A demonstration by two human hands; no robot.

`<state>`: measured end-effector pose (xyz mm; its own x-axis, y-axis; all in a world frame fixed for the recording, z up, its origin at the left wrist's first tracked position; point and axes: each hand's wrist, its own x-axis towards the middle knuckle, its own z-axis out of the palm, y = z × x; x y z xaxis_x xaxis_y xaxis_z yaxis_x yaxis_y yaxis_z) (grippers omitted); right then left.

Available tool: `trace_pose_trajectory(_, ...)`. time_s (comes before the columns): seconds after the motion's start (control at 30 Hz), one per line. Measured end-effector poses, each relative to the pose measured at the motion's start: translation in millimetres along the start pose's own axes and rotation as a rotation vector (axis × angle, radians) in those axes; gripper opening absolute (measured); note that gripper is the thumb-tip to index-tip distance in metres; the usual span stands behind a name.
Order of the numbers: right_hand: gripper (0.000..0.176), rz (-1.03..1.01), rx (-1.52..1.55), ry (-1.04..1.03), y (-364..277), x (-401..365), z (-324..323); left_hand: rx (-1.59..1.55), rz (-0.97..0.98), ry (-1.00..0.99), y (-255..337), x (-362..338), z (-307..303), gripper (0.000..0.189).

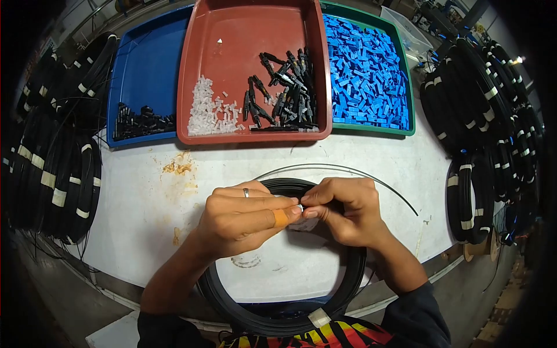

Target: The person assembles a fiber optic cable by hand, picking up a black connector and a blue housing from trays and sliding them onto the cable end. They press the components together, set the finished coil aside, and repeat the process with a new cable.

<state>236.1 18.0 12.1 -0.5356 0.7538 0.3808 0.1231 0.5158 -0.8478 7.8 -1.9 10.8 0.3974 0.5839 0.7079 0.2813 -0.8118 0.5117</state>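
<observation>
The cable coil lies on the near part of the worktop, its near edge, with a strip of pale tape, against the person, and both hands meet over the coil's far rim. There the left hand, with an orange wrap on one finger, is narrowed to a fingertip pinch on a small white piece, mostly hidden by the fingers. The right hand is also drawn in narrow, thumb and forefinger at the same spot; what lies between them cannot be told. A loose length of cable arcs beyond the coil and off to its right. For such close fingertip work, a steady left pinch and small, straight movements of the right hand seem best, as a tilted piece could slip and drop inside the coil. Keeping the forearms low over the coil's two sides should help steadiness, and a firm but light grip should spare the white piece. Beyond the coil stands the red tray of clear pieces and black connectors; the blue tray stands beyond and left of the coil, the green tray beyond and right.
</observation>
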Motion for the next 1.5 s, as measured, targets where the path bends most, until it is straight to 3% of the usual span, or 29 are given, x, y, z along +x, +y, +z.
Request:
trace_pose_trajectory(0.07, 0.019, -0.073, -0.054, -0.009, 0.2, 3.8, 0.1, 0.034, 0.012, 0.012, -1.2, -1.6, 2.5, 0.015)
trace_pose_trajectory(0.17, 0.025, -0.403, -0.301, 0.096, 3.3, 9.1, 4.2, -0.055, -0.135, 0.085, -1.8, -4.9, 3.3, 0.017)
trace_pose_trajectory(0.27, 0.03, -0.4, -0.403, 0.029, -2.9, 3.3, -1.5, -0.105, -0.169, 0.063, -0.1, -1.9, 1.3, 0.017)
trace_pose_trajectory(0.33, 0.026, -0.301, -0.287, 0.011, -0.7, -0.2, 0.8, -0.045, -0.029, -0.011, -1.5, 0.8, -1.3, 0.014)
trace_pose_trajectory(0.4, 0.02, 0.089, 0.018, 0.023, -3.6, -0.8, 2.2, -0.043, -0.039, 0.011, -5.4, -1.9, 1.8, 0.014)
trace_pose_trajectory(0.47, 0.017, 0.031, -0.035, 0.009, -2.4, 1.9, 1.3, -0.035, -0.046, 0.039, -6.4, -3.2, 3.4, 0.014)
trace_pose_trajectory(0.6, 0.03, -0.466, -0.476, 0.124, 0.4, 7.8, 1.6, -0.108, -0.129, 0.103, -5.3, -2.3, 3.0, 0.014)
trace_pose_trajectory(0.7, 0.022, -0.452, -0.485, 0.074, -10.2, 5.6, -1.7, -0.151, -0.134, 0.074, -4.4, -2.8, 1.6, 0.012)
trace_pose_trajectory(0.77, 0.017, 0.188, -0.024, -0.01, -12.0, 2.0, -1.4, -0.11, -0.088, 0.033, -5.9, -4.1, 1.3, 0.012)
trace_pose_trajectory(0.8, 0.017, 0.18, -0.03, -0.005, -14.0, 4.9, -3.1, -0.108, -0.077, 0.032, -6.0, -4.5, 2.1, 0.012)
trace_pose_trajectory(1.0, 0.02, 0.031, -0.178, -0.023, -24.2, 23.3, -7.2, -0.086, -0.159, 0.093, -11.9, -3.8, -3.2, 0.012)
trace_pose_trajectory(1.07, 0.023, 0.068, -0.209, -0.034, -27.8, 25.7, -6.5, -0.1, -0.164, 0.091, -14.3, -2.8, -8.3, 0.012)
trace_pose_trajectory(1.17, 0.025, -0.197, -0.315, -0.076, -12.4, 25.7, -4.1, -0.151, -0.162, 0.056, -20.1, -7.8, -9.7, 0.011)
trace_pose_trajectory(1.2, 0.025, -0.194, -0.315, -0.08, -9.0, 26.9, -2.4, -0.191, -0.249, 0.093, -18.4, -7.9, -9.2, 0.011)
trace_pose_trajectory(1.27, 0.022, -0.564, -0.535, 0.081, -3.1, 34.4, 2.1, -0.223, -0.337, 0.138, -17.6, -8.6, -10.1, 0.011)
trace_pose_trajectory(1.3, 0.018, -0.646, -0.572, 0.095, 4.7, 32.7, 6.3, -0.242, -0.389, 0.118, -17.5, -9.7, -11.3, 0.011)
trace_pose_trajectory(1.37, 0.018, -0.688, -0.578, 0.109, 4.9, 30.9, 6.2, -0.27, -0.452, 0.092, -15.0, -11.0, -11.8, 0.011)
trace_pose_trajectory(1.47, 0.019, -0.705, -0.583, 0.115, 2.7, 28.7, 4.8, -0.273, -0.339, 0.084, -16.5, -6.5, -9.1, 0.012)
trace_pose_trajectory(1.5, 0.021, -0.588, -0.497, 0.069, 5.4, 27.7, 3.5, -0.185, -0.229, 0.101, -19.2, -7.5, -6.3, 0.012)
